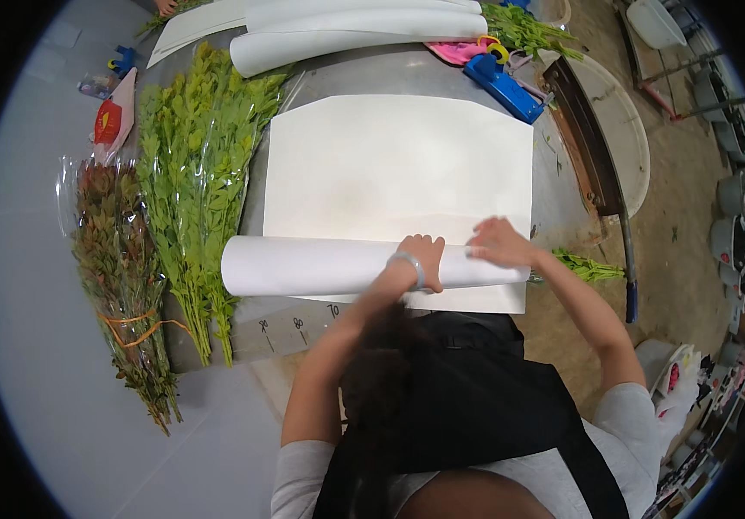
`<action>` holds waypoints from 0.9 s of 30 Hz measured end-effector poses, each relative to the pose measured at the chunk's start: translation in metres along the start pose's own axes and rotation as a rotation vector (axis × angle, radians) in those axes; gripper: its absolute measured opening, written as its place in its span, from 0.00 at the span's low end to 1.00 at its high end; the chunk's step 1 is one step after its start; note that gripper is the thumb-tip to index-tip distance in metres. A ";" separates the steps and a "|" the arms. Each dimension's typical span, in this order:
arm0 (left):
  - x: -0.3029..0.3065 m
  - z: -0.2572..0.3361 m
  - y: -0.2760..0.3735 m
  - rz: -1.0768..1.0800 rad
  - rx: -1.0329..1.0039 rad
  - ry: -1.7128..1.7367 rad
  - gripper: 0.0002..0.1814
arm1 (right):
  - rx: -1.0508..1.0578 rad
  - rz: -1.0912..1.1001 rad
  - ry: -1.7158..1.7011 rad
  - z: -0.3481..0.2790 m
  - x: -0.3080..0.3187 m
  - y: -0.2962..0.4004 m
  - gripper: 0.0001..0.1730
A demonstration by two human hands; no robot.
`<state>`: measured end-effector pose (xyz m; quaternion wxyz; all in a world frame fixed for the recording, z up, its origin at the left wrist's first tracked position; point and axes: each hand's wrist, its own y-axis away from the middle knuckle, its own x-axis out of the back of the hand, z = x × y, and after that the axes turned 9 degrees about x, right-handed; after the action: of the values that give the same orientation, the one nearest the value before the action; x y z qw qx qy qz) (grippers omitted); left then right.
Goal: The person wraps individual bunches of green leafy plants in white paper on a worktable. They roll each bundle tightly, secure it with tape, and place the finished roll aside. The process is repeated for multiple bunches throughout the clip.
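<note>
A rolled white paper bundle (307, 266) lies across the near side of a flat stack of white paper sheets (398, 162). My left hand (423, 256), with a pale band at its wrist, wraps over the roll right of its middle, fingers on the far side and thumb on the near side. My right hand (501, 243) is slightly blurred over the roll's right end, its fingers loosely spread with nothing seen in them. Whether it touches the paper is unclear. A strip of flat sheet shows on the near side of the roll.
Clear-wrapped green foliage (200, 175) and reddish foliage (113, 246) lie left. More white rolls (366, 39) lie at the back. A blue tape dispenser (505, 87) and a long-handled cutter arm (586, 136) stand right. Another person's hand (166, 6) shows at the top left.
</note>
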<state>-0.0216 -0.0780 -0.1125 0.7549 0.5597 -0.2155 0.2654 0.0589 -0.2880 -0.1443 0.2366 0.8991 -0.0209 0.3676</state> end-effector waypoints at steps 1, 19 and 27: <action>0.010 -0.004 -0.009 -0.044 -0.007 0.027 0.49 | -0.098 0.132 -0.037 0.000 0.008 -0.009 0.34; -0.022 -0.010 0.023 0.658 -0.242 0.071 0.43 | -0.119 0.747 -0.263 -0.031 -0.019 0.001 0.06; -0.060 -0.007 0.054 0.696 -0.295 0.105 0.40 | 0.240 0.469 0.047 -0.083 -0.018 0.042 0.29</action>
<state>-0.1024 -0.0678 -0.1125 0.7020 0.3240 -0.3897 0.5003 -0.0173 -0.2907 -0.0876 0.0369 0.8827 -0.1794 0.4328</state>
